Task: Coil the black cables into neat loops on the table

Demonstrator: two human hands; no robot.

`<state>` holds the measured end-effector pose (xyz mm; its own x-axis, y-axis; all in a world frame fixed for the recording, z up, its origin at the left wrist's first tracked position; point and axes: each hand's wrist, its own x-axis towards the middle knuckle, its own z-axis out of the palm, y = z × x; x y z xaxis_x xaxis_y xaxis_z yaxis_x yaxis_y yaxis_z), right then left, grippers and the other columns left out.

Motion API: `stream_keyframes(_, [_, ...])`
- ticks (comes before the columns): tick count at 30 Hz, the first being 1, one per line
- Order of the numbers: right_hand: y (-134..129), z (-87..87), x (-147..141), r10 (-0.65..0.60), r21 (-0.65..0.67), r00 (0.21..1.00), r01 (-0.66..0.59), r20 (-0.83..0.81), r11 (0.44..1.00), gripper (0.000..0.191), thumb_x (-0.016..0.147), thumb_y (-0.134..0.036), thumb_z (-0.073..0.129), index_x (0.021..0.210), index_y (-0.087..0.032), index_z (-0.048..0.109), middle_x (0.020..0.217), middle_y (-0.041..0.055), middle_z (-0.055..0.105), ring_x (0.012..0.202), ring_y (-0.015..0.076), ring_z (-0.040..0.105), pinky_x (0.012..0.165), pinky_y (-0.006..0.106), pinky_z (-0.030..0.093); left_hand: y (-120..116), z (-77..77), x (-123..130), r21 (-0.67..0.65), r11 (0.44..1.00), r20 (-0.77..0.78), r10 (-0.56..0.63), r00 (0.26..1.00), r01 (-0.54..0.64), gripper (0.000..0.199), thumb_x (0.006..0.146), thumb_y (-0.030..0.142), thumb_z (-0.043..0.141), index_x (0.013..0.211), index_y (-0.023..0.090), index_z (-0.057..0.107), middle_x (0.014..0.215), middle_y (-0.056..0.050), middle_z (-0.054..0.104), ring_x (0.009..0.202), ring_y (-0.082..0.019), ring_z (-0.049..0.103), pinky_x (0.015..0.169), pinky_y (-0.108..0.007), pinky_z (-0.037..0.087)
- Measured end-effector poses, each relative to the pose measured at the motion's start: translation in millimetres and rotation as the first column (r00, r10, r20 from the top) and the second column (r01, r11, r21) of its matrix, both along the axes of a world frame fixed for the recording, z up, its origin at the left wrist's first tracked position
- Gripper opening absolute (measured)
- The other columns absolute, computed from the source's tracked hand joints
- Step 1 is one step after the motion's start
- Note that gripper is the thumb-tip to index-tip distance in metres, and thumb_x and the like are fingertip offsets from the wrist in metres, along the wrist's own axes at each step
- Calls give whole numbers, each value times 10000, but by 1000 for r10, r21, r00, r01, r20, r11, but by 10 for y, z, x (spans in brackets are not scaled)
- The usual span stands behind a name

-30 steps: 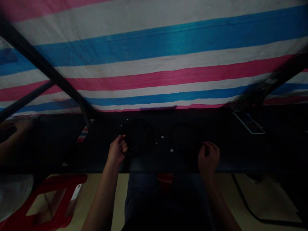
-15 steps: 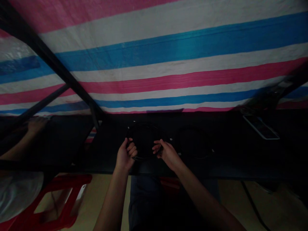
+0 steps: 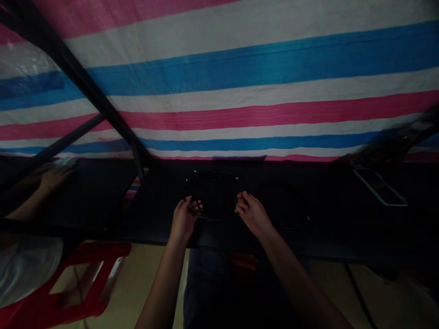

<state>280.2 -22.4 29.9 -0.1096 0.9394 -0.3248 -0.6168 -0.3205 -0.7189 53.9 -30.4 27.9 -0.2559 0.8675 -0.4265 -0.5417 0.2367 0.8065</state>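
A coil of thin black cable (image 3: pixel 211 220) lies on the dark table in front of me, small pale tips showing at its far side. My left hand (image 3: pixel 187 217) is closed around the coil's left side, strands passing between thumb and fingers. My right hand (image 3: pixel 253 212) is at the coil's right edge, fingers curled in a pinch on what looks like a strand of the same cable; the dimness hides most of it. Just right of that hand, a second dark cable coil (image 3: pixel 291 227) rests on the table.
A phone (image 3: pixel 380 186) lies at the table's right. Dark metal bars (image 3: pixel 118 122) rise on the left before a striped plastic sheet (image 3: pixel 240 109). Farther left, another person's hand (image 3: pixel 55 177) rests on a neighbouring table, above a red stool (image 3: pixel 99 283).
My right hand has moved right, away from my left hand. The left hand's fingers have loosened and shifted on the coil. The view has shifted slightly.
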Motion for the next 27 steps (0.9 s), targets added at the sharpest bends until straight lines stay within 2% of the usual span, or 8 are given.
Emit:
stream_keyframes(4, [-78, 14, 39, 36, 29, 998, -38, 59, 999, 427, 728, -557, 823, 809, -178, 644, 521, -114, 303, 445, 58, 243, 471, 235, 268, 84, -3, -28, -13, 997, -46, -77, 996, 77, 435, 719, 344, 805, 1037, 180, 557, 754, -28, 676, 599, -143, 629, 568, -266, 525])
stream_keyframes(6, [-115, 21, 59, 60, 40, 994, -64, 95, 997, 471, 707, -592, 826, 787, -165, 644, 512, -117, 293, 443, 50, 211, 447, 223, 196, 144, 17, -18, -15, 991, -83, -137, 987, 136, 503, 681, 384, 846, 1044, 170, 570, 692, 5, 629, 510, -104, 543, 454, -196, 424])
stream_keyframes(9, [-167, 17, 71, 87, 46, 986, -94, 142, 994, 524, 689, -644, 817, 767, -155, 646, 498, -118, 288, 440, 46, 188, 427, 214, 137, 213, 81, 66, -3, 975, -154, -220, 963, 222, 543, 669, 473, 866, 1033, 167, 603, 565, 96, 457, 405, -47, 351, 370, -138, 235])
stream_keyframes(12, [-212, -5, 75, 84, 60, 974, -98, 211, 993, 548, 735, -691, 752, 797, -155, 661, 492, -108, 315, 428, 59, 236, 411, 215, 163, 212, 186, 195, 13, 958, -232, -275, 933, 286, 552, 686, 544, 849, 1025, 157, 651, 513, 131, 327, 378, -32, 267, 357, -130, 185])
stream_keyframes(16, [-238, 24, 144, -7, 151, 955, -40, 297, 988, 511, 826, -669, 673, 860, -159, 675, 535, -83, 386, 455, 81, 344, 429, 228, 265, 85, 409, 281, 104, 949, -353, -245, 903, 298, 518, 749, 638, 764, 923, 161, 662, 494, 138, 227, 363, -28, 199, 352, -139, 174])
stream_keyframes(20, [-235, 242, 306, -3, 264, 967, -66, 253, 962, 448, 895, -599, 642, 913, -153, 681, 564, -68, 436, 468, 78, 371, 446, 234, 261, -123, 681, 213, 193, 907, -397, -276, 875, 374, 544, 811, 688, 682, 787, 146, 653, 499, 114, 227, 384, -29, 191, 369, -158, 187])
stream_keyframes(24, [-257, 572, 452, 193, 306, 942, -276, 275, 911, 401, 880, -543, 697, 926, -146, 684, 534, -97, 381, 425, 53, 290, 423, 225, 167, -349, 873, 105, 236, 883, -438, -275, 856, 405, 514, 828, 635, 704, 699, 140, 650, 499, 93, 238, 401, -38, 226, 393, -176, 213])
stream_keyframes(27, [-301, 745, 491, 313, 347, 891, -423, 329, 837, 362, 917, -501, 672, 944, -141, 704, 487, -106, 378, 395, 50, 287, 416, 218, 194, -496, 961, 61, 282, 889, -467, -201, 861, 360, 508, 830, 610, 709, 638, 145, 639, 477, 77, 261, 403, -49, 253, 404, -191, 239])
